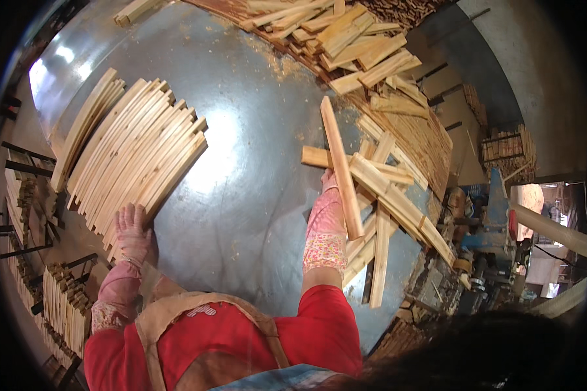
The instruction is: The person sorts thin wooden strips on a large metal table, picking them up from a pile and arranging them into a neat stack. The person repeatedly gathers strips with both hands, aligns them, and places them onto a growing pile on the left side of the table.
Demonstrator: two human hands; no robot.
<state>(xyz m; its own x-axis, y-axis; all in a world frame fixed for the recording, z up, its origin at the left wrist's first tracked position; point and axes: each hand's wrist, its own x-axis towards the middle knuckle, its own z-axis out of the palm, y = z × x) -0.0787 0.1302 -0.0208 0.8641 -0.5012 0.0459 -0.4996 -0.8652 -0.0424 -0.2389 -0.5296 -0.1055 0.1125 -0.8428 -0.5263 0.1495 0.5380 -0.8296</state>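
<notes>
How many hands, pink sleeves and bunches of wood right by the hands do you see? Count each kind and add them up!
Left hand and right hand: 2
Pink sleeves: 2
Neat wood row and crossed wood pile: 2
Total: 6

To your left: a row of pale wooden slats, laid side by side, packed tight, far ends stepped. Light yellow-tan, some with small dark marks. To your right: a loose heap of wooden slats, crossed at mixed angles, some resting on others. At the heap's left side, one orange-brown slat points sideways; a long reddish-tan slat crosses over it, running away from you.
</notes>
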